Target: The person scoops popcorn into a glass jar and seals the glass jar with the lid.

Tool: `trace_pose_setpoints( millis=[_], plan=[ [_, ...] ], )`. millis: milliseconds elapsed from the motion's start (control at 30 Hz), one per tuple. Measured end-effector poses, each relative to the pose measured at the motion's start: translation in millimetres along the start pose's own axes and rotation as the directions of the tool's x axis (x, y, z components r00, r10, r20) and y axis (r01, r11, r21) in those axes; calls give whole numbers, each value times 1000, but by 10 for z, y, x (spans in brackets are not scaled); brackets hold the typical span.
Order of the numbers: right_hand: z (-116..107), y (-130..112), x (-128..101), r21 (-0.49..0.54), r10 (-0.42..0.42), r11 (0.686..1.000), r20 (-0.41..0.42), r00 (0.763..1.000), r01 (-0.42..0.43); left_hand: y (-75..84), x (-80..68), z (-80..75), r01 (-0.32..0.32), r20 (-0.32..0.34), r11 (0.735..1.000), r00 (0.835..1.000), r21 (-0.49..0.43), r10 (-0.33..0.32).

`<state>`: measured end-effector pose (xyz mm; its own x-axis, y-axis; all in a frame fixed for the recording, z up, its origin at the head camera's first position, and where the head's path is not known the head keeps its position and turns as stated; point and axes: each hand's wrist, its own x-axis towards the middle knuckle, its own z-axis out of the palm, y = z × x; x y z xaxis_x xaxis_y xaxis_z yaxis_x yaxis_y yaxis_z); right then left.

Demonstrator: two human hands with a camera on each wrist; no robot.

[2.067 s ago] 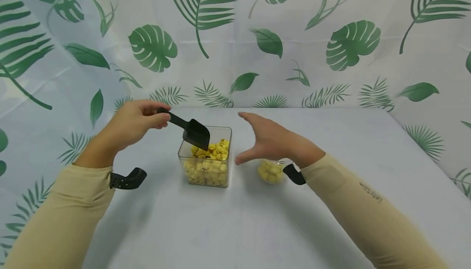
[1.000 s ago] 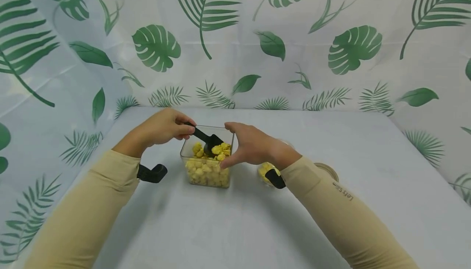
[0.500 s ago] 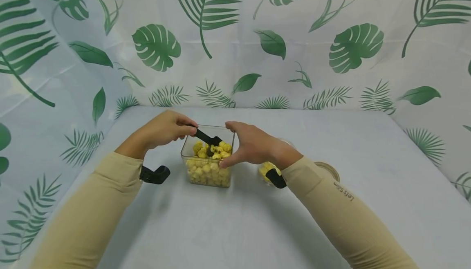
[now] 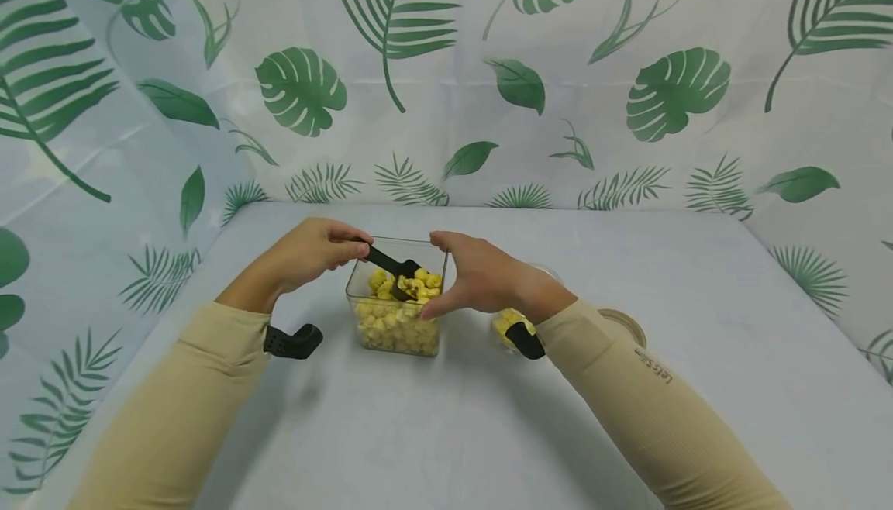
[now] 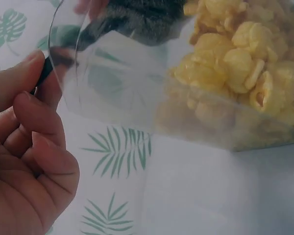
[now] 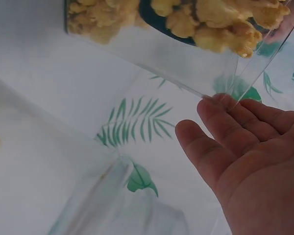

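My left hand (image 4: 307, 253) pinches the handle of a black scoop (image 4: 385, 260) between thumb and fingers. The scoop's blade sits among the yellow popcorn (image 4: 427, 280) inside a clear square container (image 4: 361, 293), partly buried. My right hand (image 4: 481, 273) holds the container's right side, thumb at the front corner and fingers at the back one. In the right wrist view, the right hand's fingertips (image 6: 206, 105) touch the container's clear edge. The left wrist view shows the left hand (image 5: 34, 152) outside the container wall.
A small clear jar (image 4: 508, 324) with popcorn stands right of the container, partly behind my right wrist. A round, gold-rimmed lid (image 4: 624, 325) lies beyond the right forearm. The white table (image 4: 446, 432) meets a leaf-print backdrop (image 4: 446, 76) behind.
The left hand has moved right and lowered the scoop from above the container into the popcorn. My right hand has moved left onto the container. Over the last half second, the scoop shifts only slightly.
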<state>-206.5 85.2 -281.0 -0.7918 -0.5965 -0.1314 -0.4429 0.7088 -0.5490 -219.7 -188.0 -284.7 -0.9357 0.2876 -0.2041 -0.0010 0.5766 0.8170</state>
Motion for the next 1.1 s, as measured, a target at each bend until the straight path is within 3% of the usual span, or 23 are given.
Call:
trace_pose_setpoints(
  millis=[400, 667, 1100],
  plan=[
    [15, 10, -12, 5, 2, 1000, -6, 1000, -2, -130, -67, -33, -49, -68, 988, 997, -145, 39],
    [15, 10, -20, 13, -16, 1000, -5, 1000, 16, -168, -60, 40, -91, -125, 968, 990, -235, 63],
    [17, -5, -43, 18, -10, 1000, -8, 1000, 11, -188, -68, 61, -87, -150, 966, 987, -245, 51]
  ],
)
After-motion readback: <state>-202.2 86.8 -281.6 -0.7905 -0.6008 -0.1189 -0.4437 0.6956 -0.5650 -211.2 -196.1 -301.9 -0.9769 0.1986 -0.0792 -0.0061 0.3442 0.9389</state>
